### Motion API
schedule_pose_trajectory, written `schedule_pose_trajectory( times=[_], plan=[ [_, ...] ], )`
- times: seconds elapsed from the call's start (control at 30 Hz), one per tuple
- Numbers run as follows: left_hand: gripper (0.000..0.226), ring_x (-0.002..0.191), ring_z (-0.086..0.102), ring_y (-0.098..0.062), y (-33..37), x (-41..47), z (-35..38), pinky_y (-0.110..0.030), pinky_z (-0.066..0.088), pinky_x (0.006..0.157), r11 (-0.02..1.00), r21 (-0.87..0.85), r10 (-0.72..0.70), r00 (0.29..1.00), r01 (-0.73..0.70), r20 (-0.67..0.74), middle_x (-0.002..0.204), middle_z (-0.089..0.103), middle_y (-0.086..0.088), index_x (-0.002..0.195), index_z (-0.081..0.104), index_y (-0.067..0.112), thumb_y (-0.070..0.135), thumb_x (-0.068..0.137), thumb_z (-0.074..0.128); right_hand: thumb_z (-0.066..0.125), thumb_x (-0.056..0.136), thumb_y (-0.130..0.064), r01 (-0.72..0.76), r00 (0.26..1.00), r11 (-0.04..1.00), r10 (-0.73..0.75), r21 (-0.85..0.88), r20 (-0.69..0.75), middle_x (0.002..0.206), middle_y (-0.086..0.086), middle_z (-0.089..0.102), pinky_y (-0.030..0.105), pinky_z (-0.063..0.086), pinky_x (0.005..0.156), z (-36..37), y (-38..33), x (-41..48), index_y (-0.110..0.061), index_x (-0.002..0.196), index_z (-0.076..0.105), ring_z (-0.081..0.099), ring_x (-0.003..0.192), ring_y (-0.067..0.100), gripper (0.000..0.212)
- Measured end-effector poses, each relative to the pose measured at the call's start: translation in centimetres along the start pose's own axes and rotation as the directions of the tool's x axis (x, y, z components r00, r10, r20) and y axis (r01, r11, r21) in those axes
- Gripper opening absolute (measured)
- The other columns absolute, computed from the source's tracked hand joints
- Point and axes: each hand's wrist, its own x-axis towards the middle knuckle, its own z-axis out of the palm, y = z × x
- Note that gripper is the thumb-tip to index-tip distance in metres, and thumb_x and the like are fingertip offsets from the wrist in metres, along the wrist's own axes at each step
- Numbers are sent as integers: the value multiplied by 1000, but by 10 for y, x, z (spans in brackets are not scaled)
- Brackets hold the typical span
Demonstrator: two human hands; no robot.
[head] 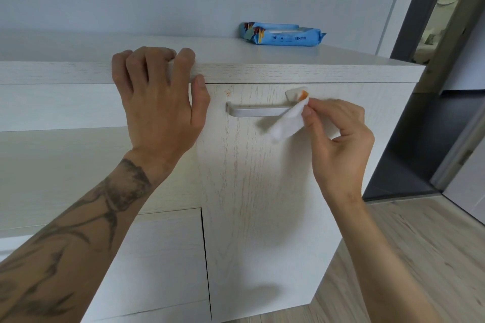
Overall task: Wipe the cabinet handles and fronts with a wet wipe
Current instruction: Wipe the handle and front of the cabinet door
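Observation:
A white wood-grain cabinet door carries a horizontal silver handle near its top. My right hand pinches a folded white wet wipe with an orange stain on its upper tip, held against the handle's right end. A small orange smear marks the door above the handle's left end. My left hand grips the front edge of the cabinet top, fingers over the top and thumb on the door's upper left corner.
A blue pack of wet wipes lies at the back of the cabinet top against the wall. Lower drawer fronts sit left of the door. A dark doorway and wood floor are to the right.

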Motion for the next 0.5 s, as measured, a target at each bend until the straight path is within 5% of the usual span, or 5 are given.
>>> schedule_pose_trajectory(
  times=[0.17, 0.3, 0.5],
  plan=[
    [36, 107, 44, -34, -1, -1, 1, -53, 30, 110, 1000, 2, -2, 1000, 2, 1, 109, 58, -19, 122, 59, 8, 33, 109, 36, 73, 101, -20, 93, 995, 994, -95, -54, -25, 107, -27, 67, 51, 50, 99, -1, -5, -9, -32, 111, 73, 62, 113, 17, 15],
    [36, 108, 45, -35, 0, 0, 0, -53, 31, 111, 1000, 8, 2, 1000, -2, 8, 110, 58, -19, 122, 58, 8, 33, 109, 35, 70, 102, -20, 8, 1000, 999, -8, -44, -5, 107, -34, 63, 46, 52, 103, 1, -1, 1, -32, 113, 72, 60, 115, 10, 16],
    [37, 108, 44, -34, -1, -1, 1, -54, 32, 110, 1000, 11, 1, 1000, -1, 16, 110, 58, -19, 123, 58, 9, 34, 109, 35, 74, 100, -20, 114, 993, 990, -117, -77, -31, 109, -8, 72, 50, 51, 99, -2, -3, -13, -23, 111, 76, 63, 113, 20, 12]
  ],
)
